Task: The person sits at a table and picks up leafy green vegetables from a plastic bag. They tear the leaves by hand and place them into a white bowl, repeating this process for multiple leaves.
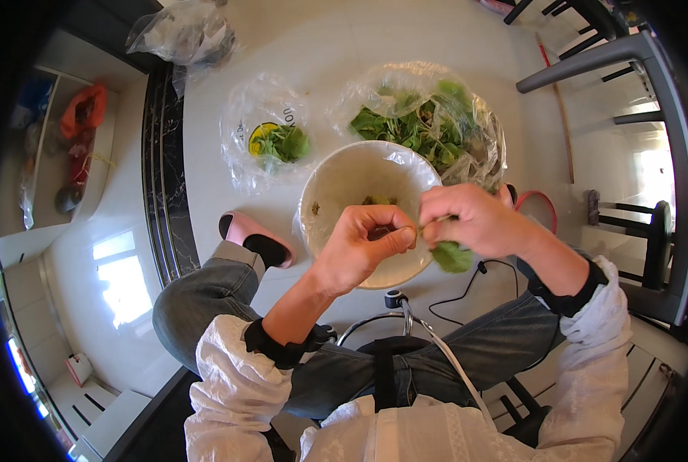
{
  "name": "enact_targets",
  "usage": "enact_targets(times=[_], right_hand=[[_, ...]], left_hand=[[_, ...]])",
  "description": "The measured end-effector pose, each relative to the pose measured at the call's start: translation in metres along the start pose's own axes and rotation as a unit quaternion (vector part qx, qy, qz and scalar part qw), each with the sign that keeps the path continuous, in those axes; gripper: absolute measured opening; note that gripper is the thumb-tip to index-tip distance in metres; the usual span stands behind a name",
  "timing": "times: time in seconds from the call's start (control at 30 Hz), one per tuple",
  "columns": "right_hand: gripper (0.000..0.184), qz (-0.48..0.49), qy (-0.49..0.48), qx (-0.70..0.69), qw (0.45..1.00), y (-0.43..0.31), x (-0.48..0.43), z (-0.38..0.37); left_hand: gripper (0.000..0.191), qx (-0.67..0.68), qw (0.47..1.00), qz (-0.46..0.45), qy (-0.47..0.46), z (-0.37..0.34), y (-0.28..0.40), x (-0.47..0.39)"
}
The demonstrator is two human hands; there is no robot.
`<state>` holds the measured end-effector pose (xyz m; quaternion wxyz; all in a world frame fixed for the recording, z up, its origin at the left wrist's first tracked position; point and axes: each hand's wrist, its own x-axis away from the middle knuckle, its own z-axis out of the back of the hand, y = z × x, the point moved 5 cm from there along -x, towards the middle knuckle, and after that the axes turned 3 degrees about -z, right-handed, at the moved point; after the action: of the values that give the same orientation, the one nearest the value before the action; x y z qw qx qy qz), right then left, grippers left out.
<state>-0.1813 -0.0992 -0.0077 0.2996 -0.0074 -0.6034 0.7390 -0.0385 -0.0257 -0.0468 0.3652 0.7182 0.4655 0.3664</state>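
Note:
Above a white bin point(304, 222) lined with clear plastic, my two hands meet close together. My right hand point(471, 219), slightly blurred, grips a leafy green sprig point(452, 257) whose broad leaf hangs below the fingers. Thumb and forefinger of my left hand point(373, 239) pinch the sprig's thin stem end; the fingertips hide most of it. Some yellow-green scraps point(378, 200) lie down in the bin, and a small brown bit point(315, 208) sticks to its inner wall. Behind it, a large clear plastic bag point(404, 72) holds many leafy greens point(413, 130).
A second clear bag point(240, 110), left of the bin, carries a small pile of picked leaves point(289, 144). Farther back sits a tied plastic bag point(191, 34). Chairs point(659, 167) stand at right, near a black cable point(474, 283). A pink slipper point(257, 237) is on my left foot.

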Motion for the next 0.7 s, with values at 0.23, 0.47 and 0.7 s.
enact_targets(times=[0.23,0.47,0.7], right_hand=[[0.018,-0.059,0.213,-0.093,0.971,-0.034,0.001,0.116],[0.018,-0.067,0.106,-0.085,0.988,-0.06,-0.143,0.122],[0.023,-0.177,-0.003,0.012,0.984,0.021,-0.323,0.02]], left_hand=[[0.014,-0.179,0.969,-0.035,0.165,0.025,0.002,0.006],[0.024,-0.416,0.908,0.002,0.054,0.019,-0.029,0.002],[0.028,-0.391,0.892,0.02,0.227,0.052,0.002,0.027]])
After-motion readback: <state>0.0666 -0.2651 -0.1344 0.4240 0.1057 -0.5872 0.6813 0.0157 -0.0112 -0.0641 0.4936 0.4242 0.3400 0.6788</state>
